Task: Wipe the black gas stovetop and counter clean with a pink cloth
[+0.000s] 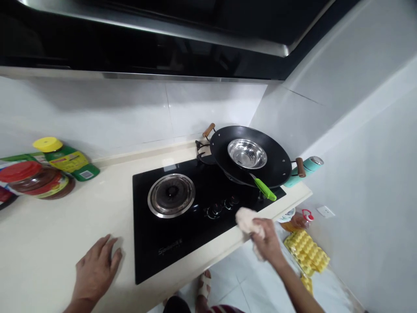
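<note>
My right hand (267,241) is closed around a bunched white cloth (246,220), above the front edge of the counter beside the black gas stove (182,248). Flat on the cream countertop (39,243), left of the stove, rests my left hand (97,267) with its fingers apart and nothing in it. Two control knobs (215,210) sit on the stove behind the cloth. To their left is a round burner (171,195) with a metal ring and no pot support on it.
On the right burner stands a black wok (276,158) holding a steel bowl (247,153) and a green-handled utensil (265,189). A turquoise flask (304,171) is behind it. Jars (42,184) and a green bottle (68,161) stand left. A range hood (146,48) hangs overhead; yellow egg trays (306,252) lie below right.
</note>
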The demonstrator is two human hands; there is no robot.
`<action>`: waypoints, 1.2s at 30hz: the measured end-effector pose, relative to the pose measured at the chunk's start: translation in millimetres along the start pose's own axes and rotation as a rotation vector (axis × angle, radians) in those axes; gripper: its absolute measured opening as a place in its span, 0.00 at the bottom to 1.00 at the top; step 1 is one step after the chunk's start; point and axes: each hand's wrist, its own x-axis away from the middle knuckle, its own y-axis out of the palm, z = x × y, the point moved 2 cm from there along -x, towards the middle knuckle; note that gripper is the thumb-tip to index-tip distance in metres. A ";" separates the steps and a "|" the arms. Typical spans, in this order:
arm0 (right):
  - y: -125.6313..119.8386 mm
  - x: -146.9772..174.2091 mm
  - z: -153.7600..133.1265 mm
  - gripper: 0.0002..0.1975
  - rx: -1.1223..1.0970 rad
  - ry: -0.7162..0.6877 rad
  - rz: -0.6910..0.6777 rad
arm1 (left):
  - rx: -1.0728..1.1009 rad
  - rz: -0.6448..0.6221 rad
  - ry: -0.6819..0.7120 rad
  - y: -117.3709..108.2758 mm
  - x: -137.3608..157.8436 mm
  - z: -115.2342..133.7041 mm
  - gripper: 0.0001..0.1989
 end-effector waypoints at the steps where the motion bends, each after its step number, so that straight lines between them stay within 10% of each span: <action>1: -20.6 -13.2 23.1 0.18 0.104 0.044 0.061 | -0.005 0.007 0.009 0.1 0.4 0.8 0.30; 6: -46.4 -52.4 76.3 0.25 0.535 0.268 0.057 | -0.046 0.040 0.038 -0.5 2.9 4.0 0.30; 12: 17.2 -10.4 16.2 0.25 0.698 0.201 -0.137 | -0.073 0.065 0.056 1.1 4.8 2.9 0.29; 28: 205.0 127.2 -235.1 0.28 0.221 0.035 -0.635 | -0.041 0.057 0.102 3.3 11.3 6.3 0.24; 36: 175.2 81.9 -223.8 0.26 -0.511 0.441 -0.582 | -0.020 0.115 0.125 6.5 12.4 4.5 0.22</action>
